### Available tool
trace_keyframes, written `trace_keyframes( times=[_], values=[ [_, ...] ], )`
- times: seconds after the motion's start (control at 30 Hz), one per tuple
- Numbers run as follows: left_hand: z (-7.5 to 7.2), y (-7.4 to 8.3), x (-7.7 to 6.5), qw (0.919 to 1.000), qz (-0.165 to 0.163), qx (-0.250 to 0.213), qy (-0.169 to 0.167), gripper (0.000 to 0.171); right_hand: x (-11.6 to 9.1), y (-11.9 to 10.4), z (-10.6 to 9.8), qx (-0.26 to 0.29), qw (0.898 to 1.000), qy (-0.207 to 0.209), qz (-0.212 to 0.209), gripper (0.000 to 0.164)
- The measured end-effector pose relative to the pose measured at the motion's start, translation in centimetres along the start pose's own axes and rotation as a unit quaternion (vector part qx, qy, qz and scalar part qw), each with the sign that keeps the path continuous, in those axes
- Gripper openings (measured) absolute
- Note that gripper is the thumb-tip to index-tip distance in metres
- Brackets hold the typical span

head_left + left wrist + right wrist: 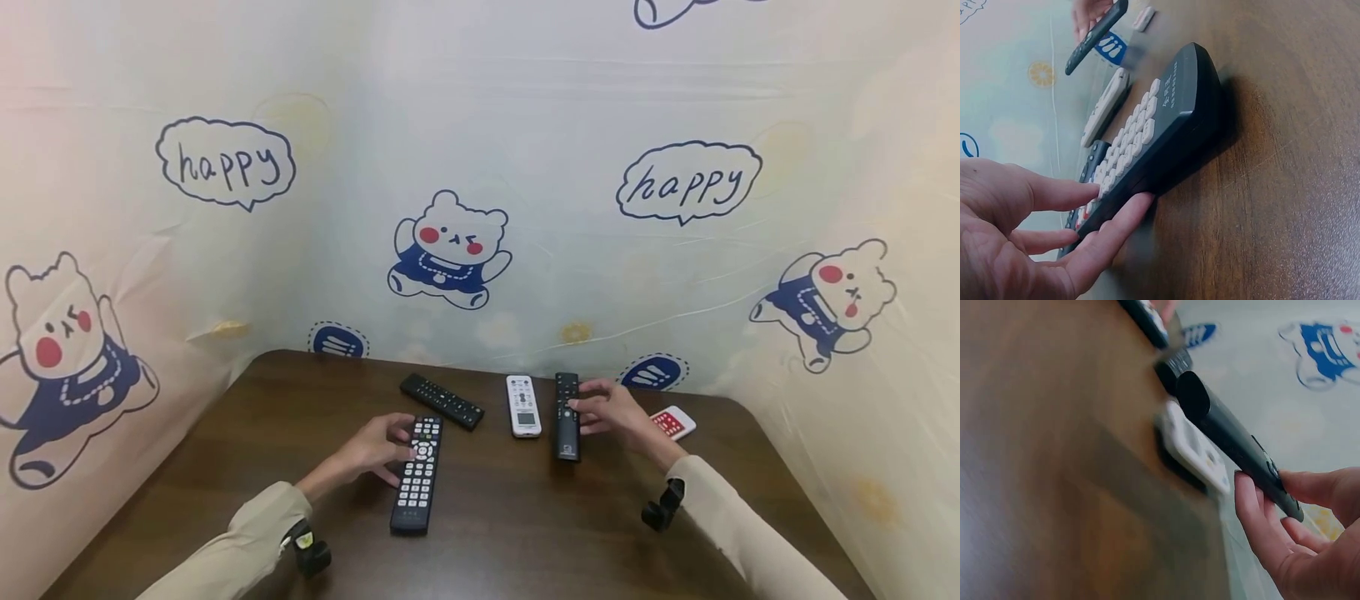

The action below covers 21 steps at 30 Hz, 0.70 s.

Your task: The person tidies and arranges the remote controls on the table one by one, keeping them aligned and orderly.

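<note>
My left hand (369, 446) grips a long black remote control with white buttons (415, 492) near its far end. In the left wrist view the thumb lies on the button face and fingers reach under the side; whether its near end touches the table I cannot tell. A slimmer black remote control (567, 433) is pinched between the thumb and fingers of my right hand (613, 414). The right wrist view shows this slim remote (1229, 434) raised off the table, its shadow on the wood below.
On the brown table (517, 533), a black remote (442, 402) lies slanted at the back and a white remote (523, 407) lies beside the slim one. Right of my right hand is a small white remote with a red face (673, 422). A printed curtain (555, 275) hangs behind.
</note>
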<state>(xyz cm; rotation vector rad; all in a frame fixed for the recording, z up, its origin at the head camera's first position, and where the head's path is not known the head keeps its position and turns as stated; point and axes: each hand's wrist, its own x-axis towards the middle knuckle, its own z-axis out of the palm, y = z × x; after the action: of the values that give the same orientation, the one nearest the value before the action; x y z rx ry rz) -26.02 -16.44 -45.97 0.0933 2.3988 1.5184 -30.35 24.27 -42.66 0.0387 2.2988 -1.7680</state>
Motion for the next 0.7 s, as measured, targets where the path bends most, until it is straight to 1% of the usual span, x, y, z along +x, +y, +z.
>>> trace_keyframes(
  times=[0.07, 0.23, 0.4, 0.6, 0.7],
  values=[
    [0.0, 0.0, 0.0, 1.0, -0.003, -0.003, 0.002, 0.068, -0.2, 0.3, 1.1, 0.013, 1.0, -0.008, 0.0, 0.051],
    [-0.1, 0.1, 0.1, 0.9999, -0.009, -0.007, 0.002, 0.069, -1.1, 0.6, 3.8, 0.024, 0.999, -0.037, -0.011, 0.048],
    [-0.1, 0.2, 0.2, 0.9999, -0.013, -0.008, 0.006, 0.069, -1.9, 0.2, 5.9, 0.02, 0.998, -0.059, -0.016, 0.046],
    [0.1, 0.3, 0.2, 0.9997, -0.019, 0.003, 0.016, 0.066, -2.4, 0.0, 8.1, -0.002, 0.997, -0.075, -0.008, 0.043],
    [0.2, 0.5, 0.1, 0.9997, -0.017, 0.006, 0.02, 0.065, -2.5, 0.2, 9.3, -0.003, 0.996, -0.084, -0.003, 0.042]
  ],
)
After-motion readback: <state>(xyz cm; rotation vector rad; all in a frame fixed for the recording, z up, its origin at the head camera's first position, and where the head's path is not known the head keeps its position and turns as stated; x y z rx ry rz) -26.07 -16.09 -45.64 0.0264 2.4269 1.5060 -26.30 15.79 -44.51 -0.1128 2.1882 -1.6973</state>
